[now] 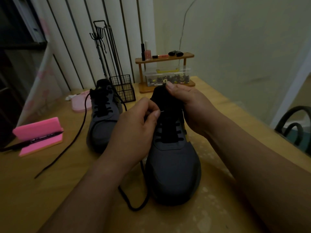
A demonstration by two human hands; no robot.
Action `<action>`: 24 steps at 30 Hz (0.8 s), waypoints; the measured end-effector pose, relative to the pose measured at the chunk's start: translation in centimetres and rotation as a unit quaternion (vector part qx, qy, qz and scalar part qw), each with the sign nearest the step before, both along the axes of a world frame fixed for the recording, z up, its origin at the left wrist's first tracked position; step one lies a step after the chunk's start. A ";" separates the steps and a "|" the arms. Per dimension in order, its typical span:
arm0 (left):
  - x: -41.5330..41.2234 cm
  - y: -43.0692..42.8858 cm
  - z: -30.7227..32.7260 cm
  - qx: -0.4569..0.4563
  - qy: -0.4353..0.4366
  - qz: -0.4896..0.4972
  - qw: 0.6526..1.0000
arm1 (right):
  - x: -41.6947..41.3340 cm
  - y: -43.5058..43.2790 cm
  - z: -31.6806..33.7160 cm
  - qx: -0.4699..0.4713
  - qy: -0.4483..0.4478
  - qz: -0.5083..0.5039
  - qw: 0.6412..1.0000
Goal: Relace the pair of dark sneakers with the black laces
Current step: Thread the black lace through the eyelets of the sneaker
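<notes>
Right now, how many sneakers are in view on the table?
2. The near sneaker stands in front, the left hand pinching its lace, the right hand gripping its tongue. The far sneaker stands behind it on the left, beside the wire basket. None seems hidden.

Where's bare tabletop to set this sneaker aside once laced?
Bare table lies right of the near sneaker toward the table edge, and front-left, nearer than the loose lace and pink holder. Crowded at the back: far sneaker, wire basket, wooden shelf.
</notes>
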State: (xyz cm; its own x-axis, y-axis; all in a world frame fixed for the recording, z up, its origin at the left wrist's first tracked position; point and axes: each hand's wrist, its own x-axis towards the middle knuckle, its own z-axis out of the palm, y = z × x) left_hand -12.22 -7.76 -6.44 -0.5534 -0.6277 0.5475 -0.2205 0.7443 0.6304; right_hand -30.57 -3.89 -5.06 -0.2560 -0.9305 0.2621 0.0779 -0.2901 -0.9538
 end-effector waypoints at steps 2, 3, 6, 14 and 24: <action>-0.1 0.0 0.0 0.004 0.007 0.001 1.000 | 0.0 0.0 0.0 0.001 0.004 0.000 1.000; -0.1 0.0 -0.1 0.005 0.012 0.001 1.000 | 0.0 0.0 0.0 0.002 0.006 0.000 1.000; -0.5 0.2 -0.1 0.015 0.034 -0.002 0.999 | 0.0 0.0 0.0 0.004 0.006 -0.001 1.000; -0.1 0.2 0.0 0.038 0.034 0.005 0.999 | 0.0 0.0 0.0 0.002 0.009 0.000 1.000; -0.5 0.2 0.1 0.052 0.047 -0.019 0.997 | 0.1 -0.1 -0.1 0.005 0.006 -0.006 1.000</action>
